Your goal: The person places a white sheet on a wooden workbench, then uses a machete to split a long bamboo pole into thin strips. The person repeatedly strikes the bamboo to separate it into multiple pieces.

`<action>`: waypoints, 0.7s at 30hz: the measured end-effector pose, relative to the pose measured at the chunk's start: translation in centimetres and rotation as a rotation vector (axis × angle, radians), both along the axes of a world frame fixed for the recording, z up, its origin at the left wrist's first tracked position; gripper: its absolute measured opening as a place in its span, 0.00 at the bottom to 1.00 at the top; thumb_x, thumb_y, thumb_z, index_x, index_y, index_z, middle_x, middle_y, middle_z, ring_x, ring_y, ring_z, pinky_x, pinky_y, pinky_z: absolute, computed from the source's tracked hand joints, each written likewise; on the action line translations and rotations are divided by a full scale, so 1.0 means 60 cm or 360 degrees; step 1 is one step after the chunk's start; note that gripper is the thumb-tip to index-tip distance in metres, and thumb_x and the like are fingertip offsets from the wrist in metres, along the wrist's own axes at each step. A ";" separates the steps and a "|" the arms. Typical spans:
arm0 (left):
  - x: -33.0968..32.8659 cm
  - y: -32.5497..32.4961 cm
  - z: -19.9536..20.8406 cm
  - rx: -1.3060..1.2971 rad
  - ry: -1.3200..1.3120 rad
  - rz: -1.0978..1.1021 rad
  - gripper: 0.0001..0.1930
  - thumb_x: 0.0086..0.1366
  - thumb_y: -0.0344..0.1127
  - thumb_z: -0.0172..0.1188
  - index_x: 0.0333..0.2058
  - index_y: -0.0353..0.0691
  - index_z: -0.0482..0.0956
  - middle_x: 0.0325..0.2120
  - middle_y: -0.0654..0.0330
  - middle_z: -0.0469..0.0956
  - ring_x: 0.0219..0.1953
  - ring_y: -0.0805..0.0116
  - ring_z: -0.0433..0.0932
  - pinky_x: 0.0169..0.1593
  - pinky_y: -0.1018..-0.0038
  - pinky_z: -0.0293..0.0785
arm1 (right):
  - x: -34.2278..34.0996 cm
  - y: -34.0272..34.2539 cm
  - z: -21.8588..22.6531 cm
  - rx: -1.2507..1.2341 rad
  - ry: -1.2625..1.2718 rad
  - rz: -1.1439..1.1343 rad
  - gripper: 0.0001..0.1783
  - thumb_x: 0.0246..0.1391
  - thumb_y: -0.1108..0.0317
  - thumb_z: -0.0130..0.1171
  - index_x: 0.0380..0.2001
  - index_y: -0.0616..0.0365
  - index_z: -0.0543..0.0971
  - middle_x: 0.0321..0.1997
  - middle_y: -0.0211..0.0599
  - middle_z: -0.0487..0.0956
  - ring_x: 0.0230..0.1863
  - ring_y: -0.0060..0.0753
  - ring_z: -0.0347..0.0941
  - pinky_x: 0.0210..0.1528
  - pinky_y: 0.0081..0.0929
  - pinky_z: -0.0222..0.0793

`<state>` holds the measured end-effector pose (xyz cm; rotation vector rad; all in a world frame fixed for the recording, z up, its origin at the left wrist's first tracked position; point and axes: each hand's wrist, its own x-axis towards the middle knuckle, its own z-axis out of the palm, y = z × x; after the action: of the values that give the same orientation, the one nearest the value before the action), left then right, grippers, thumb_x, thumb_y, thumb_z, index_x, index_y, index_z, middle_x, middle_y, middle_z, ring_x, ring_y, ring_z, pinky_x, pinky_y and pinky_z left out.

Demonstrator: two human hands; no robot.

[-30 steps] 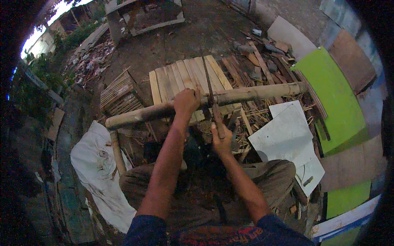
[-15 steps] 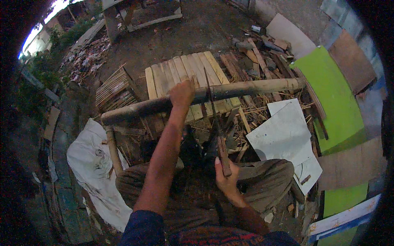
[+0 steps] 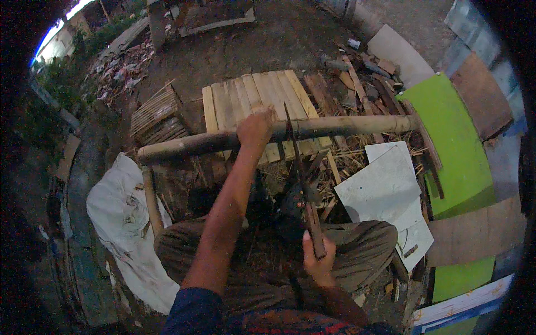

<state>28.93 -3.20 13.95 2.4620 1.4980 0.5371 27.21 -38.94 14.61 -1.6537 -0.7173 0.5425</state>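
A thick bamboo pole (image 3: 357, 124) lies crosswise in front of me, darkened near its middle. My left hand (image 3: 255, 129) is closed over the pole, left of the saw; its far-side fingers are partly hidden. My right hand (image 3: 320, 267) grips the wooden handle (image 3: 314, 231) of a handsaw. The narrow, dark saw blade (image 3: 297, 159) points away from me and crosses the pole just right of my left hand. Whether it has cut into the bamboo I cannot tell. Under the pole stands a low slatted wooden stool or table (image 3: 245, 92).
A pole (image 3: 152, 198) props the bamboo's left end beside a white sack (image 3: 120, 206). White board pieces (image 3: 385, 184), a green sheet (image 3: 449, 123) and wood scraps (image 3: 357, 84) lie to the right. A slatted bamboo piece (image 3: 156, 111) sits at the left. My bent knees flank the saw.
My right hand has drawn the saw back toward me, so the handle sits lower and nearer. The left hand stays on the pole. The whole view has shifted slightly.
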 end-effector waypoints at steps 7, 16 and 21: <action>0.009 -0.023 -0.030 0.0346 0.0095 -0.0011 0.28 0.70 0.50 0.40 0.28 0.38 0.86 0.29 0.47 0.83 0.33 0.49 0.83 0.47 0.54 0.72 | 0.052 0.131 0.055 0.0021 -0.0181 0.0038 0.12 0.62 0.63 0.58 0.27 0.59 0.78 0.19 0.29 0.73 0.19 0.20 0.66 0.24 0.28 0.62; 0.017 0.001 -0.011 0.0171 0.0171 -0.0002 0.27 0.68 0.51 0.42 0.26 0.37 0.85 0.26 0.47 0.83 0.31 0.48 0.83 0.48 0.53 0.71 | 0.018 -0.075 0.079 -0.0252 -0.0164 0.0148 0.09 0.61 0.69 0.58 0.28 0.62 0.78 0.20 0.27 0.73 0.21 0.14 0.64 0.24 0.20 0.59; 0.012 -0.026 -0.017 0.0235 0.0125 0.0031 0.28 0.68 0.51 0.42 0.29 0.35 0.85 0.29 0.46 0.83 0.33 0.47 0.83 0.52 0.55 0.71 | 0.063 0.082 0.038 0.0035 -0.0150 0.0040 0.12 0.62 0.65 0.58 0.28 0.62 0.78 0.19 0.25 0.71 0.23 0.14 0.64 0.24 0.21 0.59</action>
<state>29.67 -4.74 12.95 2.6103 1.5660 0.5807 31.01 -34.02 16.89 -1.6601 -0.8116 0.4752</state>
